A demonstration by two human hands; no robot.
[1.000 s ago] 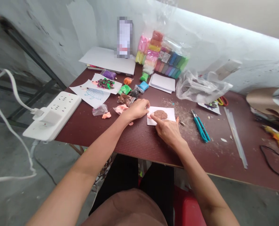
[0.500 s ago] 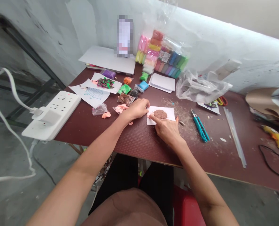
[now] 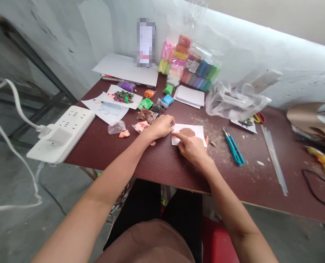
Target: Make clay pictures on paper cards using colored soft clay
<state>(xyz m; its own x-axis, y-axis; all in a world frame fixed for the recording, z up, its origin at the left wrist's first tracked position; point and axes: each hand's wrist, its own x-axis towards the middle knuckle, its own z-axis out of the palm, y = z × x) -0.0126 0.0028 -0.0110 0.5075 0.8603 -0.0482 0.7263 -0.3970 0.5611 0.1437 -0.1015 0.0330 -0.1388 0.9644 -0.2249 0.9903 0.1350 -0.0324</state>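
Observation:
A white card lies near the front of the brown table, with a flattened brown clay piece on it and a bit of pink clay at its left end. My left hand is at the card's left edge, fingers curled down; what they hold, if anything, is too small to tell. My right hand reaches over the card from the right. Its index finger points out to the pink clay, while the other fingers are folded under and partly hidden. An opened pack of pink clay lies left of my left hand.
Clay packs, paper sheets and a power strip are on the left. A teal cutter, clear sticks and a yellow glue gun lie right. Behind are bagged clays and a plastic bag.
My right hand has shifted slightly to the left and up over the card, its index finger nearer my left fingertips. My left hand has hardly moved.

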